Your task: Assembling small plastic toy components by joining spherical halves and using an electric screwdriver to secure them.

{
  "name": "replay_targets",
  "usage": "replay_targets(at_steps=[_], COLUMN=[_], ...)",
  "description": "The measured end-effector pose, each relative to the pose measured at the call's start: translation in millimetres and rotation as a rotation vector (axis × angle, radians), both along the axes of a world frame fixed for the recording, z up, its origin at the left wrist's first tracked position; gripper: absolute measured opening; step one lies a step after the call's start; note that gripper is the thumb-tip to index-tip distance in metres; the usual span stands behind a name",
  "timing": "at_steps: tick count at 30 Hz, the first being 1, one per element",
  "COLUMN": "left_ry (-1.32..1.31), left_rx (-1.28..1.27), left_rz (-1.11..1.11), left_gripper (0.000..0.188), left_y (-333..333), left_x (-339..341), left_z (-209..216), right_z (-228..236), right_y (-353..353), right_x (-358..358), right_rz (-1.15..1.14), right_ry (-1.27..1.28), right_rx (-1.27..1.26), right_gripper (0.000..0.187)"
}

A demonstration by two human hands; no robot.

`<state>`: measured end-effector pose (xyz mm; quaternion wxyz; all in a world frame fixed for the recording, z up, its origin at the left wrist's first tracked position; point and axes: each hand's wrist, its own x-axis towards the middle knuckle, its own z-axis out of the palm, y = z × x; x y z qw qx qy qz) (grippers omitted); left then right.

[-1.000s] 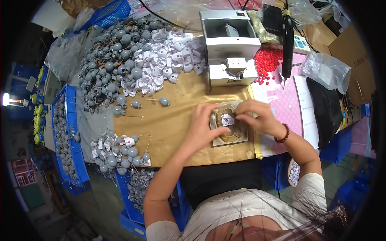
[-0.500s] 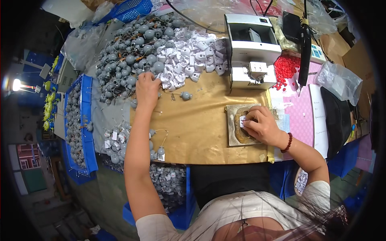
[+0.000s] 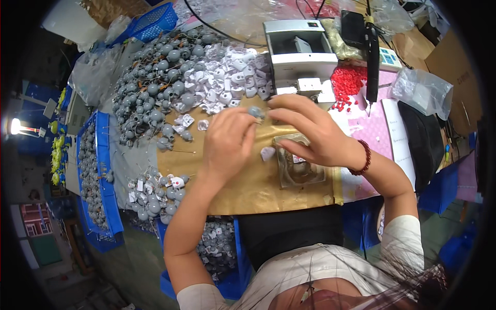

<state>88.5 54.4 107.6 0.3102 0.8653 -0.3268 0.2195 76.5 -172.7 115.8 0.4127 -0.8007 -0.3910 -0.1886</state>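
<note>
your left hand (image 3: 226, 140) pinches a grey, round, plastic-looking piece (image 3: 254, 111); your right hand (image 3: 321, 133) spreads wide. likely light, slippery: hold its sides

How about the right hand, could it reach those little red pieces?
Probably yes: the red pieces lie beyond the right hand, beside the machine, and nothing seems to block the way.

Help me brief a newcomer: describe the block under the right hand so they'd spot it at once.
Find the silver-and-white machine at the back of the gold sheet. Come toward the person, to beneath the right hand, near the sheet's right edge. The flat block there differs from the small, loose white piece on its left by its square outline and rounded hollow.
</note>
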Motion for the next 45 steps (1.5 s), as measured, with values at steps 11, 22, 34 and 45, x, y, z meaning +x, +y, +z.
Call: replay_targets(at_steps=[11, 22, 34, 45], left_ry=[1.991, 0.59, 0.541, 0.136], left_rx=[-1.119, 0.021, -0.028, 0.266], left_rz=[-0.419, -0.007, 0.071, 0.071], left_gripper=[0.022, 0.048, 0.048, 0.053], left_y=[-15, -35, -23, -62], left_x=[-66, -114, -95, -99], left_z=[-45, -71, -88, -97], right_z=[-21, -81, -65, -59], right_y=[-34, -43, -33, -84], right_x=[-26, -44, -50, -47], right_rz=[0.241, 0.008, 0.093, -0.049], right_ry=[0.099, 0.012, -0.087, 0.676], right_rx=[-0.187, -0.545, -0.808, -0.145], right_gripper=[0.028, 0.028, 0.018, 0.028])
